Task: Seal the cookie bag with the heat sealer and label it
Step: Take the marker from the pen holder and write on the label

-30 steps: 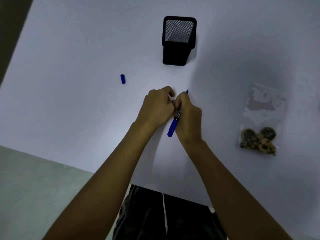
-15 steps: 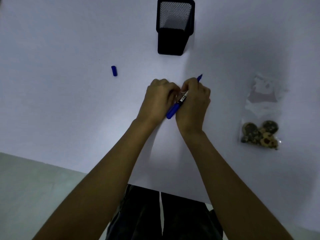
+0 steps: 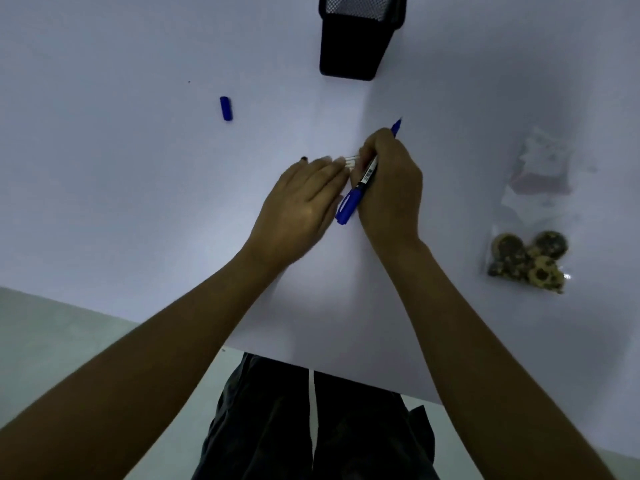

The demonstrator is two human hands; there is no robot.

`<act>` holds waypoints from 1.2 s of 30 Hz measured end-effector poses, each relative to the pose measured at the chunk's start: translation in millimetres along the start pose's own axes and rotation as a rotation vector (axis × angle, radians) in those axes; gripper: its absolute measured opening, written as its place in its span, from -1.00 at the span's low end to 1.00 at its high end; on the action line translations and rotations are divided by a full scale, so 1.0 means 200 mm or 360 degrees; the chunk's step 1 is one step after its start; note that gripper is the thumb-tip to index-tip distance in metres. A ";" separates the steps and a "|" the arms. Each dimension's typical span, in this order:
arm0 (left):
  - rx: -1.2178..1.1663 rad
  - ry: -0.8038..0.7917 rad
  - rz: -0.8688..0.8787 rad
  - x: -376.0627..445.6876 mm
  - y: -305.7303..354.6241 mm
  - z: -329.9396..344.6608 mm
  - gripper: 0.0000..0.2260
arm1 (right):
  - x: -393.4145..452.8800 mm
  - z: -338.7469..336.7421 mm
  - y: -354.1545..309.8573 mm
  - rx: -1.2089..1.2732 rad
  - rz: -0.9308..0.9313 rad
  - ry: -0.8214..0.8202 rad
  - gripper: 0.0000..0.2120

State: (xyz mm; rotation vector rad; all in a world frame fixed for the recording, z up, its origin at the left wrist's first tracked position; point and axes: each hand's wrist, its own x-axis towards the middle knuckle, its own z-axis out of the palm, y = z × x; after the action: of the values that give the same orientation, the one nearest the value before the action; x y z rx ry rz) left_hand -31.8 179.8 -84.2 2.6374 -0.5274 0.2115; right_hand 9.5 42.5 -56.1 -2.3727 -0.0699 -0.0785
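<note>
From the head camera, your right hand (image 3: 391, 188) curled around a blue marker (image 3: 360, 183), tip pointing away from you. Your left hand (image 3: 301, 206) lay beside it with fingers extended flat on the white table (image 3: 138, 188), fingertips touching a small pale label (image 3: 350, 162) between both hands; the label was blurred. The clear cookie bag (image 3: 533, 237) lay well apart to your right, untouched. The marker's blue cap (image 3: 226, 108) sat to your left, and a black mesh pen holder (image 3: 356, 36) stood beyond your hands.
</note>
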 end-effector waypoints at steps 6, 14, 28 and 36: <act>0.0006 -0.0025 -0.0033 0.00 0.02 -0.03 -0.70 | 0.06 0.00 -0.05 0.0011 -0.0137 0.0087 -0.73; 0.0111 -0.0076 -0.0022 0.00 0.01 -0.03 -0.69 | 0.15 0.08 -0.04 0.0501 -0.0221 0.0113 -0.76; 0.0182 -0.0045 -0.0040 -0.01 0.01 -0.01 -0.66 | 0.20 0.17 0.01 0.0360 0.0098 0.0136 -0.71; 0.0171 -0.0092 -0.0065 -0.01 0.02 0.00 -0.65 | 0.19 0.16 0.02 0.0218 0.0020 0.0176 -0.66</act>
State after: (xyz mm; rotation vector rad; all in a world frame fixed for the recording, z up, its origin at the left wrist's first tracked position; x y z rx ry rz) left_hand -34.4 177.4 -83.0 2.7633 -0.4935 0.1554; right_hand 48.1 63.5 -79.0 -2.2274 -0.0068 -0.1926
